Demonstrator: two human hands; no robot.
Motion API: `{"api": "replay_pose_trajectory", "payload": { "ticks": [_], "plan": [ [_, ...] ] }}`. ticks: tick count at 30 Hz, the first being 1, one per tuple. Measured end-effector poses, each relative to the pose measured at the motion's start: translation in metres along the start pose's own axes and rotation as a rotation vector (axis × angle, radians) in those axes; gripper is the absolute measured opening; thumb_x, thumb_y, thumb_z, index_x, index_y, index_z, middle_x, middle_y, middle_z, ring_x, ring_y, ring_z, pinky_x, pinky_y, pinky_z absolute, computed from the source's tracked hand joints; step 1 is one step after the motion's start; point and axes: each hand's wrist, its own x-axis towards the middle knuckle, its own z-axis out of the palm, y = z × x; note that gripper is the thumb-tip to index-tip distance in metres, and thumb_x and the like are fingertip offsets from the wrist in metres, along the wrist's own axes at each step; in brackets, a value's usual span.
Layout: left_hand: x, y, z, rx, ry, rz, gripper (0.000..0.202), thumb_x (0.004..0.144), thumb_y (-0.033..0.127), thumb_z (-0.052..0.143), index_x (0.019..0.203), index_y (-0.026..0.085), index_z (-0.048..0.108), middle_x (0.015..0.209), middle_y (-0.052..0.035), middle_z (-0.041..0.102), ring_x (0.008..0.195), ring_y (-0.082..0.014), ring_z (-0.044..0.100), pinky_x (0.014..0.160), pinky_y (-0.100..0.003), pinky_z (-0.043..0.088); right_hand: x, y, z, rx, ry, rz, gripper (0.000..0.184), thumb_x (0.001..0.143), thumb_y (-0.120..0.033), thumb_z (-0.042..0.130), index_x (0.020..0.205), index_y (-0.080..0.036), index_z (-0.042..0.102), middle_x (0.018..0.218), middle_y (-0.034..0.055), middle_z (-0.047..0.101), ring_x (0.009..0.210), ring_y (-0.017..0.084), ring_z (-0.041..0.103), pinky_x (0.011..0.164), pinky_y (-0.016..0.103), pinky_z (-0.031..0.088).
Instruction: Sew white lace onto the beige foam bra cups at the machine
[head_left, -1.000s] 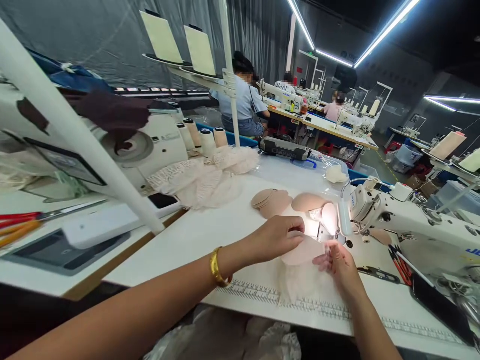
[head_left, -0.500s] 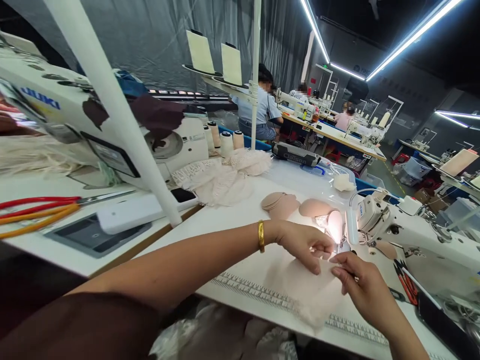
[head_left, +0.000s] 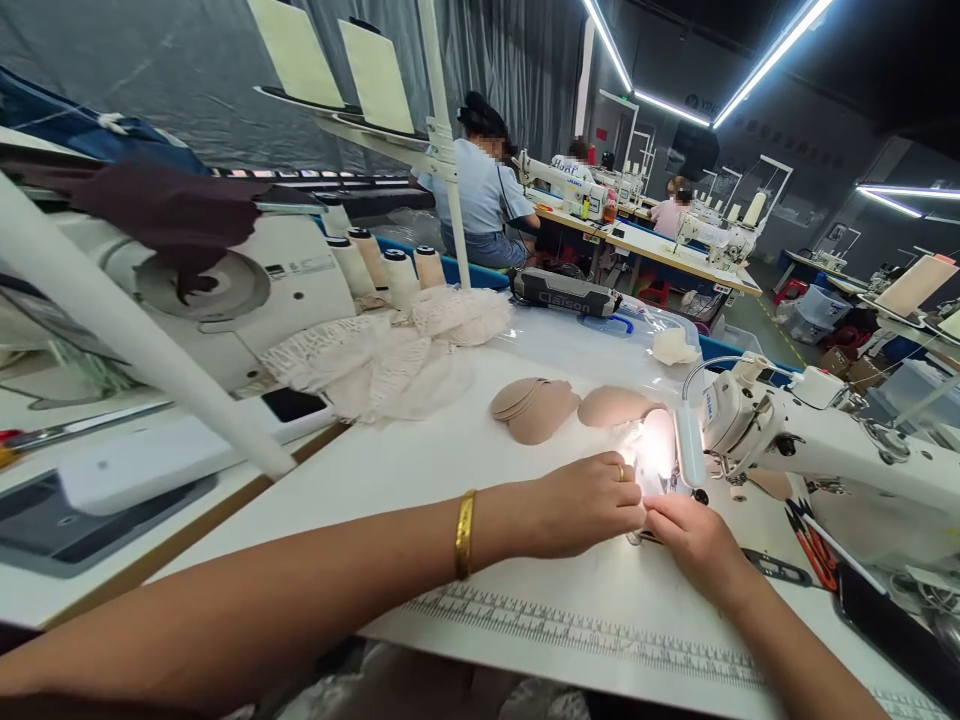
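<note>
My left hand (head_left: 592, 500), with a ring and a gold bangle (head_left: 465, 520) on the wrist, rests on the white table (head_left: 420, 480) with its fingers curled toward the needle of the white sewing machine (head_left: 817, 450). My right hand (head_left: 694, 538) lies just right of it, fingertips almost meeting the left ones. Both sets of fingertips sit in the glare of the machine's lamp (head_left: 656, 450), so what they pinch is hidden. No pale fabric piece shows under the hands.
Beige foam cups (head_left: 536, 408) lie beyond the hands, and a lace pile (head_left: 375, 355) and thread cones (head_left: 390, 270) sit further left. A white pole (head_left: 127, 330) slants across the left. Red-handled tools (head_left: 810, 530) and a phone (head_left: 892, 630) lie right. A person (head_left: 487, 190) sews behind.
Both hands have moved forward to the needle and into the lamp glare. The pale pink fabric piece they held on the table is no longer visible. The camera view has shifted.
</note>
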Motion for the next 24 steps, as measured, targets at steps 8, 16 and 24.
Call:
{"api": "replay_pose_trajectory", "payload": {
  "ticks": [8, 16, 24],
  "plan": [
    [0.012, -0.008, 0.042, 0.016, 0.032, -0.123, 0.025, 0.083, 0.009, 0.062, 0.064, 0.019, 0.051, 0.071, -0.0026, 0.057, 0.062, -0.017, 0.046, 0.056, -0.034, 0.034, -0.017, 0.017, -0.012, -0.028, -0.082, 0.137, 0.04, 0.098, -0.009, 0.047, 0.128, -0.028, 0.065, 0.11, 0.0086, 0.071, 0.097, 0.024, 0.062, 0.076, 0.031, 0.052],
    [0.008, -0.001, 0.043, -0.02, 0.053, -0.17, 0.02, 0.09, 0.013, 0.056, 0.071, 0.018, 0.054, 0.074, -0.0022, 0.056, 0.069, -0.0179, 0.047, 0.069, -0.035, 0.039, -0.013, 0.011, -0.027, 0.137, -0.175, 0.183, 0.035, 0.099, -0.009, 0.046, 0.118, -0.027, 0.069, 0.093, 0.0045, 0.065, 0.085, 0.019, 0.054, 0.073, 0.028, 0.046],
    [0.012, -0.001, 0.041, -0.035, 0.023, -0.186, 0.015, 0.091, 0.015, 0.056, 0.077, 0.018, 0.058, 0.074, -0.0026, 0.055, 0.067, -0.0176, 0.044, 0.068, -0.034, 0.036, -0.013, 0.011, -0.028, 0.194, -0.186, 0.182, 0.038, 0.097, -0.006, 0.045, 0.119, -0.027, 0.069, 0.093, 0.0041, 0.064, 0.085, 0.018, 0.052, 0.072, 0.028, 0.045]
  ]
}}
